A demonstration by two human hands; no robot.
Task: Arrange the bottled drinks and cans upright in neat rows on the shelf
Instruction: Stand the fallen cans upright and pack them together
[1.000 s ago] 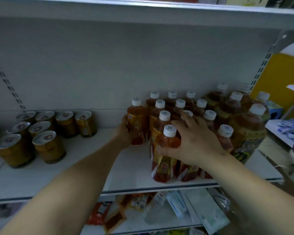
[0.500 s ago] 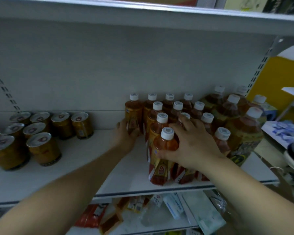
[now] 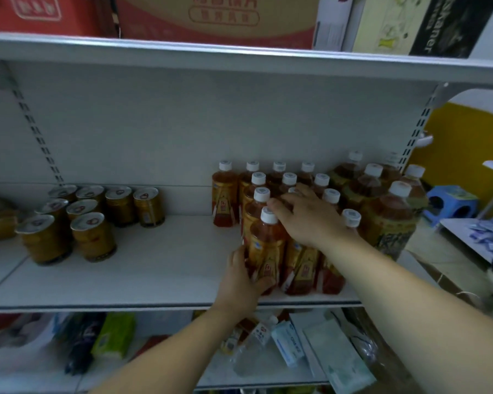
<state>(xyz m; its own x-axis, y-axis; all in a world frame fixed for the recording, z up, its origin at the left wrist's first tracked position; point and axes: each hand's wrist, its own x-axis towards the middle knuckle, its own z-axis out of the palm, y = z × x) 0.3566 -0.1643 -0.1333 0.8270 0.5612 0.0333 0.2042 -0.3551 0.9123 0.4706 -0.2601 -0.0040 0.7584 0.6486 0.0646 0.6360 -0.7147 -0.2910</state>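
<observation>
While left hand point(image 3: 241, 282) clasps the front bottle point(image 3: 265, 243), right hand point(image 3: 308, 216) rests loosely on crowding bottles point(image 3: 299, 268) — cans point(image 3: 93, 237) apart.

On the shelf point(image 3: 154, 274), cans point(image 3: 93, 237) are grouped at the left, well apart from small bottles point(image 3: 225, 194) ranked in rows right of centre. Larger bottles point(image 3: 387, 223) are crowded just beside these at the far right. The front bottle point(image 3: 265, 245) is gripped low by the left hand point(image 3: 239, 282), while the right hand point(image 3: 310, 217) is laid across the caps behind it. Cartons point(image 3: 217, 18) are stacked on the board above, and packets point(image 3: 288, 339) are heaped below.
</observation>
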